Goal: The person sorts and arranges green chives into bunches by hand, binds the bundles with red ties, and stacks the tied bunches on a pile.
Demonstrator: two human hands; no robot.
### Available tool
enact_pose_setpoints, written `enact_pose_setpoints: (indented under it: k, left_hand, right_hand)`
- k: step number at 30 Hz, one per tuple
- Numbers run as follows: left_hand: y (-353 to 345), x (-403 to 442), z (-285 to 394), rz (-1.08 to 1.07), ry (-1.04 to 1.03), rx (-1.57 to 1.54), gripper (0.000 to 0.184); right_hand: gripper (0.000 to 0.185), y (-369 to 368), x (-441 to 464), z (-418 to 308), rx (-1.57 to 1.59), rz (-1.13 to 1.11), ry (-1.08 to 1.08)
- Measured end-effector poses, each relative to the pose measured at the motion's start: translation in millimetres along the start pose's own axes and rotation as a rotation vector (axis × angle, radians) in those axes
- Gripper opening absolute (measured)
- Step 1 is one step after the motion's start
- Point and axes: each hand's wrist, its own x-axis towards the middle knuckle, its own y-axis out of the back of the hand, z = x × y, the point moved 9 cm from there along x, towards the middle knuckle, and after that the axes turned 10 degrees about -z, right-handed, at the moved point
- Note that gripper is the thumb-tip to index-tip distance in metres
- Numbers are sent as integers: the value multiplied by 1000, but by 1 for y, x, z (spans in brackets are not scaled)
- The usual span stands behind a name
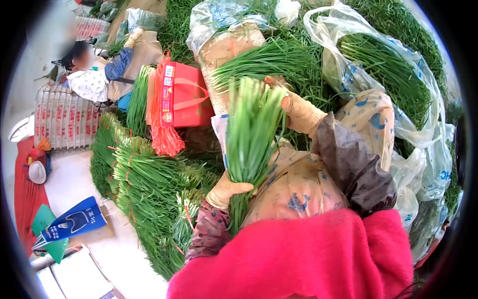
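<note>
The left hand (pixel 225 191) squeezes green stalks (pixel 253 137) that could slip if it loosens, the right hand (pixel 301 110) half-spread beside them.

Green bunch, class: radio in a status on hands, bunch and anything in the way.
Left hand gripping green bunch around its leaves. Right hand beside the pale ends, contact unclear. Nothing visibly blocking; more stalks lie beyond.

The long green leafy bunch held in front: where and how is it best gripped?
Probably wrap the bunch at its lower leaves, from the left, like the cream-gloved left hand: it narrows there, while the pale stems above spread wider.
</note>
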Motion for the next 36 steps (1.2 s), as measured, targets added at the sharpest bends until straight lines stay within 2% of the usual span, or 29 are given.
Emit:
enact_pose_setpoints:
  k: [1, 2, 3, 6, 8, 9, 12, 14, 16, 17, 20, 21, 22, 24, 25, 26, 27, 29, 30, 31, 32, 33, 34, 35, 36]
  left_hand:
    - [0, 11, 2, 10, -142, 94, 87]
    - [-4, 16, -3, -3, -156, 81, 87]
    - [-11, 18, 4, 11, -231, 208, 86]
    - [-14, 18, 14, 62, -390, 702, 82]
    - [-4, 30, -23, -61, -83, 457, 77]
    - [-12, 28, -17, -69, -4, 514, 74]
    - [-15, 36, -23, -152, 19, 390, 75]
    - [-16, 41, -23, -152, -14, 332, 74]
    - [-26, 48, -10, -198, -70, 415, 75]
    - [-30, 52, -8, -211, -38, 351, 75]
    - [-31, 55, 10, -161, -12, 496, 74]
    - [-16, 59, 3, -146, -39, 562, 75]
    - [-24, 54, 23, -117, -57, 678, 83]
    - [-6, 52, 19, -91, 6, 610, 91]
    - [5, 50, 13, -76, 11, 550, 94]
    - [20, 52, 12, -62, 14, 495, 97]
    - [32, 55, 23, -65, 32, 839, 99]
    - [25, 47, 61, -18, 34, 833, 101]
    - [28, 43, 79, 46, 63, 811, 102]
    - [25, 44, 100, -3, -82, 753, 106]
    - [18, 50, 120, -112, -229, 712, 111]
    - [-17, 35, 147, -171, -251, 478, 115]
    - [-53, 28, 180, -249, -439, 542, 121]
    - [-70, 30, 196, -247, -537, 616, 125]
    - [-90, 32, 206, -295, -602, 542, 131]
  right_hand:
    - [106, 11, -2, -3, -37, 38, 9]
    - [103, 20, -5, -9, -73, 76, 19]
    - [103, 23, -10, -14, -118, 133, 27]
    - [97, 14, -15, -25, -118, 54, -24]
    - [63, 7, -20, -35, -131, 138, -48]
    - [48, 11, -21, -39, -99, 176, 72]
    - [40, 20, -25, -35, -7, 221, 129]
    - [42, 21, -25, -42, -33, 232, 171]
    - [43, 10, -29, -69, -305, 391, 99]
    - [40, 2, -29, -87, -407, 448, 135]
    - [28, -15, -25, -166, -747, 484, 375]
    - [32, -27, -27, -197, -857, 524, 461]
    - [35, -44, -31, -228, -969, 563, 553]
    - [35, -85, -36, -278, -845, 379, 752]
    - [33, -105, -35, -292, -775, 183, 732]
    - [33, -115, -32, -304, -811, 166, 751]
    - [29, -119, -21, -310, -1073, 302, 603]
    - [24, -135, -8, -303, -1611, 682, 213]
    - [22, -150, -3, -291, -1878, 589, 295]
    - [21, -166, 12, -275, -1804, 293, 324]
    - [24, -154, 7, -263, -1575, 394, 144]
    - [25, -158, 10, -248, -1468, 281, 125]
    - [27, -158, 14, -233, -1350, 175, 104]
    - [27, -156, 18, -223, -1340, 162, 98]
    - [27, -155, 23, -212, -1359, 155, 88]
